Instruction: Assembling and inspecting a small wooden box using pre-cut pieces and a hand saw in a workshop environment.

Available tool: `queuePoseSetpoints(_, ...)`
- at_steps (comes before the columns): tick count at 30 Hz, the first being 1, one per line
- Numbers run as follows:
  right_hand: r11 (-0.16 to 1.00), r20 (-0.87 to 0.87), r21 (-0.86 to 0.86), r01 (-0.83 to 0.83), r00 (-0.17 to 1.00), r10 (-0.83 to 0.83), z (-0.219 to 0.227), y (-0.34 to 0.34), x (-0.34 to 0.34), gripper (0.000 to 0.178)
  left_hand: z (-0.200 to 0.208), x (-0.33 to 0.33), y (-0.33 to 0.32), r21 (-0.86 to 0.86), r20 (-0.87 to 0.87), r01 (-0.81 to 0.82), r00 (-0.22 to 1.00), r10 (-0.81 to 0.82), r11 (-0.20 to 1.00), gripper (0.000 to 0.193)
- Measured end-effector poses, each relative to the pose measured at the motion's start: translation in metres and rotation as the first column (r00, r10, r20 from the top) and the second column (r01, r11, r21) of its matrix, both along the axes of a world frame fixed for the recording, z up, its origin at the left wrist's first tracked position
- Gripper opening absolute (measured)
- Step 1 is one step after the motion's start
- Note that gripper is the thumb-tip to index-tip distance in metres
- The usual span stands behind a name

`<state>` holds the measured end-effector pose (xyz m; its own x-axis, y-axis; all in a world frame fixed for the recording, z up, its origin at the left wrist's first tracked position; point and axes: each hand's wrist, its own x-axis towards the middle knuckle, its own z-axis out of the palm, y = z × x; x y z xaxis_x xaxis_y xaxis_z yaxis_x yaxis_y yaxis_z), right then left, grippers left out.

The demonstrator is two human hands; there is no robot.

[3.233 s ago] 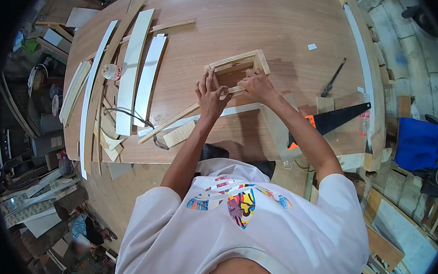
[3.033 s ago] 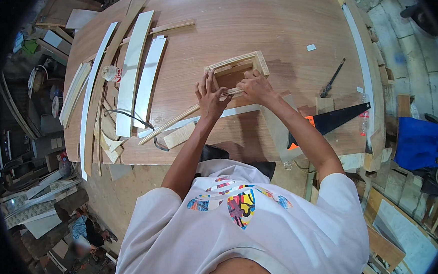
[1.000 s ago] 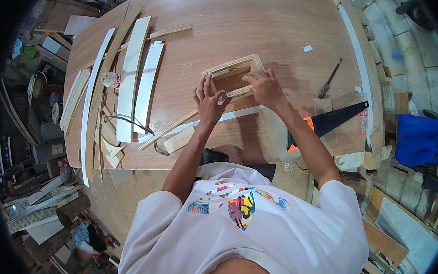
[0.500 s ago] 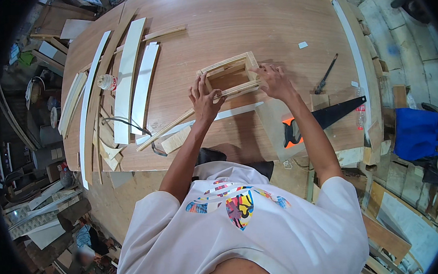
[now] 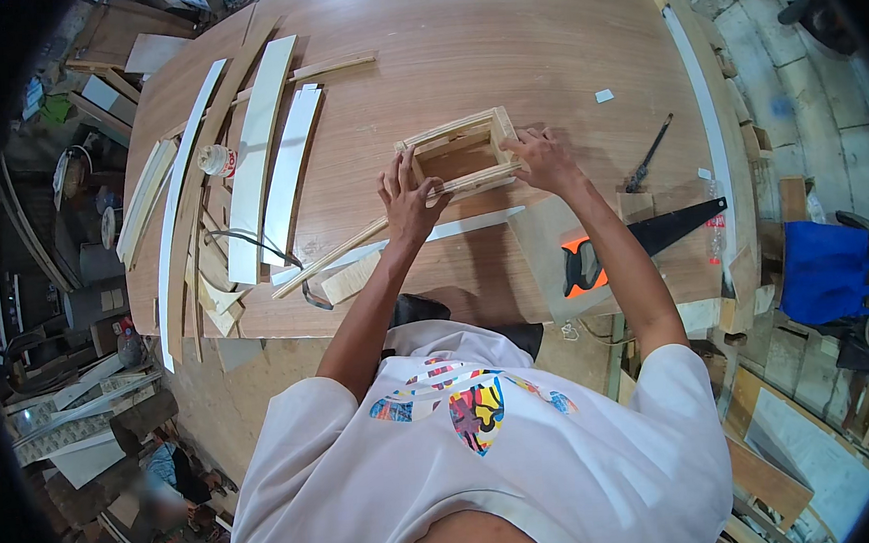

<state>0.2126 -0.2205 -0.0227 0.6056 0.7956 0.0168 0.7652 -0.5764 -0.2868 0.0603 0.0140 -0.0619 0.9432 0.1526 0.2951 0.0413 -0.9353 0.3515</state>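
Note:
A small open-topped wooden box (image 5: 454,128) stands on the table, its inside facing up. A long thin wooden strip (image 5: 334,256) runs from its near side toward the lower left. My left hand (image 5: 411,205) is closed at the box's near left corner, thumb and fingers pinching the strip against the near wall. My right hand (image 5: 544,161) grips the box's right end, with fingertips at the rim and the thumb near the strip's right end. The exact contact under my right fingers is hidden.
A handsaw (image 5: 666,227) with an orange and black handle lies at the right, partly behind my right forearm. A slim dark tool (image 5: 651,149) lies beyond it. Pale boards (image 5: 261,163) and a small white jar (image 5: 216,160) sit at the left. A wood offcut (image 5: 352,278) lies nearby.
My right fingers have shifted slightly outward along the box's right end. My left hand keeps its hold at the near left corner. The whole view has moved slightly.

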Motion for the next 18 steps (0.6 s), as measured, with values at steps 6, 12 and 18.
queuePoseSetpoints(6, 1.000, 0.011, 0.006, -0.004, 1.000, 0.004, 0.000, -0.002, 0.000, 0.051, 0.012, -0.004, 0.008, 0.024, -0.083, 0.057, 0.995, -0.055, 0.998, 0.081)
queuePoseSetpoints(12, 1.000, 0.010, 0.008, -0.005, 1.000, 0.005, 0.000, 0.000, -0.001, 0.050, 0.009, -0.008, 0.026, 0.091, -0.074, 0.104, 0.993, -0.097, 0.990, 0.087)
queuePoseSetpoints(18, 1.000, -0.002, 0.004, -0.024, 1.000, 0.024, 0.002, -0.001, 0.003, 0.050, 0.009, -0.007, 0.028, 0.136, -0.083, 0.115, 0.991, -0.104, 0.984, 0.086)
